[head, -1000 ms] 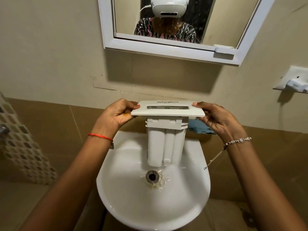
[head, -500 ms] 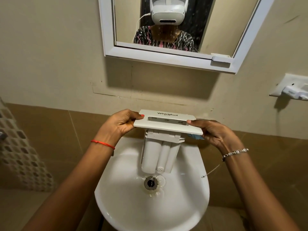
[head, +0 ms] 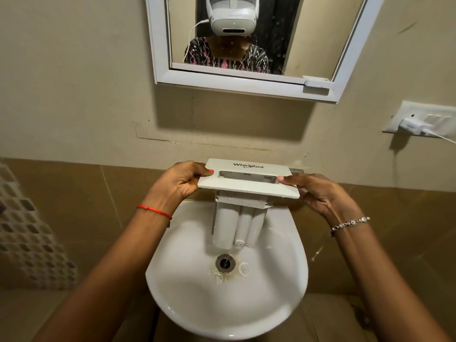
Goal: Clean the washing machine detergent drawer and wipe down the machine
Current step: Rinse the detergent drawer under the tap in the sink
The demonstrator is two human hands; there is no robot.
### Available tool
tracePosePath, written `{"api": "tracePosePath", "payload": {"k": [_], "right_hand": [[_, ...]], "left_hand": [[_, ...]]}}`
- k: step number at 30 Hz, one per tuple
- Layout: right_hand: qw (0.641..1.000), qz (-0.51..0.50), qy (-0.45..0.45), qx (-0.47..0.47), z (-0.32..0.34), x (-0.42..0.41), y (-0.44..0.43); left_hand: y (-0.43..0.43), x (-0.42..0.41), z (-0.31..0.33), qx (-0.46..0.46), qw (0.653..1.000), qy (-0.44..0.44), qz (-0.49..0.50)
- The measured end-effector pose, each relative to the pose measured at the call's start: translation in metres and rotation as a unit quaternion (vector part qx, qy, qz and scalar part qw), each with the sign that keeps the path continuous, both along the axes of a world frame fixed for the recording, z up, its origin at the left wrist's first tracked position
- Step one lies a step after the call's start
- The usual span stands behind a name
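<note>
The white detergent drawer (head: 249,180) hangs upright over the white sink (head: 187,287), front panel on top, compartments pointing down toward the drain (head: 225,262). My left hand (head: 179,182) grips the panel's left end, thumb on top. My right hand (head: 317,191) grips the right end the same way. Drops of water fall from the drawer's lower end into the drain. A small white cap (head: 243,268) lies in the basin beside the drain.
A white-framed mirror (head: 241,82) hangs on the wall above the sink. A wall socket with a white plug (head: 414,124) sits at the right. Brown tiles run behind the basin, with mosaic tiles (head: 27,233) at the left.
Both hands have lowered the drawer slightly toward the basin and tipped its lower end a little left. The blue cloth behind the drawer is no longer visible.
</note>
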State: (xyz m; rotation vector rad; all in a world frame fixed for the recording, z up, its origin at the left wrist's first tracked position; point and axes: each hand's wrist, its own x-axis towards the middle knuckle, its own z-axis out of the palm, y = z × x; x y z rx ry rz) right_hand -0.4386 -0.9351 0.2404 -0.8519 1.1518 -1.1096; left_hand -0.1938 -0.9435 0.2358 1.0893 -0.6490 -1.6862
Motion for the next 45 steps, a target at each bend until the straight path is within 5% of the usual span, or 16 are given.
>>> {"api": "tracePosePath", "payload": {"k": [7,11,17,27,32,39,45], "right_hand": [[0.997,0.012,0.015,-0.071,-0.002,0.006,0.024],[0.997,0.05,0.047,-0.029,-0.011,0.008,0.035],[0.996,0.084,-0.032,0.01,-0.019,0.018,0.048],[0.99,0.071,-0.052,-0.109,0.008,-0.002,0.047],[0.997,0.067,-0.011,-0.037,0.002,-0.002,0.047],[0.995,0.06,-0.046,-0.063,-0.019,-0.016,0.052],[0.996,0.059,-0.059,0.011,-0.034,-0.016,0.053]], "left_hand": [[0.019,0.007,0.0,-0.038,0.998,-0.055,0.02],[0.03,0.011,-0.012,-0.032,0.997,-0.063,0.003],[0.044,0.014,-0.024,-0.005,0.997,-0.079,-0.016],[0.062,-0.01,0.006,-0.121,0.988,-0.077,0.058],[0.061,-0.029,-0.007,-0.048,0.976,-0.205,0.061],[0.068,-0.046,-0.031,-0.102,0.962,-0.188,0.17],[0.073,-0.049,-0.03,-0.086,0.962,-0.22,0.136]]}}
